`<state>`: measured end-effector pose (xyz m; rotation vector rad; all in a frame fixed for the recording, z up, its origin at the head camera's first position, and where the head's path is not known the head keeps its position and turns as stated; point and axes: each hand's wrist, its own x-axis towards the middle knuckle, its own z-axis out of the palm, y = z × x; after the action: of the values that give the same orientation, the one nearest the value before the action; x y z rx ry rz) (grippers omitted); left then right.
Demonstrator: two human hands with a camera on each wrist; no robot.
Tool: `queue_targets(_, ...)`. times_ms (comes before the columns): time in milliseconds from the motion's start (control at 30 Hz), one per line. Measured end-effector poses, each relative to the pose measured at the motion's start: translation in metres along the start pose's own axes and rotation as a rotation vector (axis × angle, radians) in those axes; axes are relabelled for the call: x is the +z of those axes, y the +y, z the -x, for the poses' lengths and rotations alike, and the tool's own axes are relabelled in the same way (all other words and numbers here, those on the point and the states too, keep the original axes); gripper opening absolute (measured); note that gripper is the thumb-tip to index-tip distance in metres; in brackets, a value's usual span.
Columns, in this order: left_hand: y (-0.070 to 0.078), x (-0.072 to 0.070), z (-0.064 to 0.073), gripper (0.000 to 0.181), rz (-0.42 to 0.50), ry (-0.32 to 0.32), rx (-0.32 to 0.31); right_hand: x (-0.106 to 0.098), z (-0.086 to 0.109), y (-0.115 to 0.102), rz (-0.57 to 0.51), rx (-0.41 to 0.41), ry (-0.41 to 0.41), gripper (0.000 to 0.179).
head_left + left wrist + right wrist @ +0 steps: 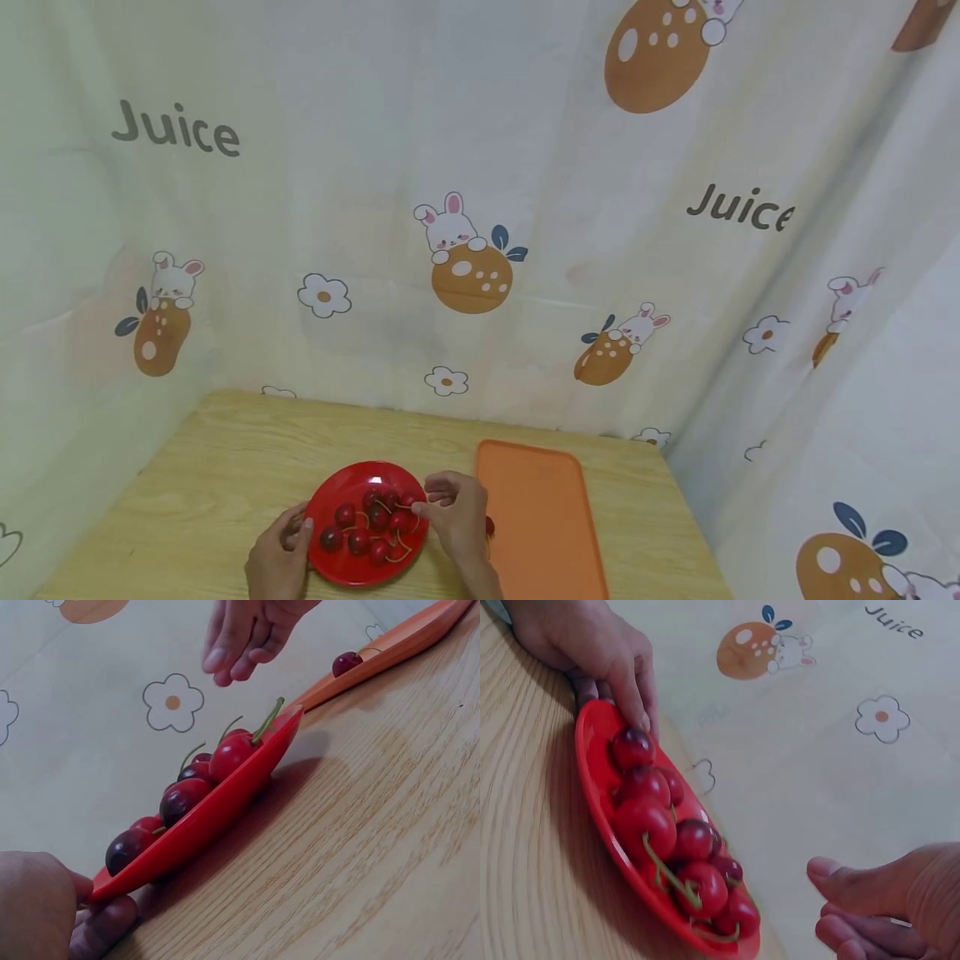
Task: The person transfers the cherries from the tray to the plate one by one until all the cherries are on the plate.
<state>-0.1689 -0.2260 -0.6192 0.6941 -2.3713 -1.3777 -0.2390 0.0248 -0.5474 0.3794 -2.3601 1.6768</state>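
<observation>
A red plate (339,490) on the table carries several dark red cherries (358,542) with green stems. Its left rim is gripped by my left hand (279,557); in the left wrist view the thumb is above the rim and fingers are below it. My right hand (462,518) hovers over the right side of the plate. In the right wrist view this right hand (889,907) holds nothing, its thumb and loosely bent fingers apart from the fruit. One cherry (346,664) lies on the orange tray (536,500), partly hidden behind the right hand in the head view.
The orange tray lies right of the plate on the light wooden table (255,450). A pale curtain (360,208) printed with rabbits, fruit, flowers and the word Juice hangs behind the table and along both sides.
</observation>
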Motion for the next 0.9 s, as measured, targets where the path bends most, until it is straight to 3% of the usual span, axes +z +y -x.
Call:
queue_targets(300, 0.000, 0.000, 0.000, 0.040, -0.006, -0.017, -0.015, -0.025, 0.007, 0.010, -0.012, 0.017, 0.056, 0.031)
queue_targets(567, 0.003, -0.003, 0.003, 0.040, -0.002, -0.007, 0.002, -0.039, 0.011, 0.017, -0.007, 0.032, 0.067, 0.030)
queue_targets(900, 0.004, -0.002, 0.005, 0.039, -0.003, -0.015, -0.014, -0.055, 0.017, 0.029, -0.001, 0.082, 0.138, 0.030)
